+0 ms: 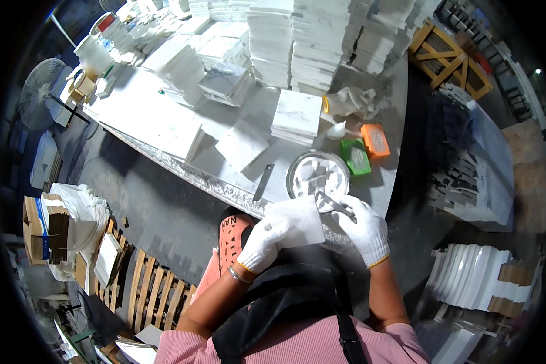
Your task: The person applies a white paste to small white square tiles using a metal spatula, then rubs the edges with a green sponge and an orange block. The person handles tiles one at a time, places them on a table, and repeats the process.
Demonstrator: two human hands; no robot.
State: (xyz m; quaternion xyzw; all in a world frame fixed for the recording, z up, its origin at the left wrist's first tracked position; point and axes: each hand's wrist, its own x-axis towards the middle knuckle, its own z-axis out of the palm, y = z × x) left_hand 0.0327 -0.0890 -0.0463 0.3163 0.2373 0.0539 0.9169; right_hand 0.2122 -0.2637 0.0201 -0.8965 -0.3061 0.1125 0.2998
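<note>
My left hand, in a white knit glove, is closed on the edge of a thin square white tile held at the table's front edge. In the white-gloved right hand is a grey, pliers-like metal tool; its tip is by the tile's right edge, and I cannot tell whether they touch. Just beyond stands a round metal bowl holding several white pieces. A flat grey metal strip lies left of the bowl. Farther back are a loose tile and a short tile stack.
Right of the bowl are a green box, an orange box, a white squeeze bottle and a crumpled plastic bag. Tall tile stacks fill the table's back. Wooden pallets and cartons stand lower left.
</note>
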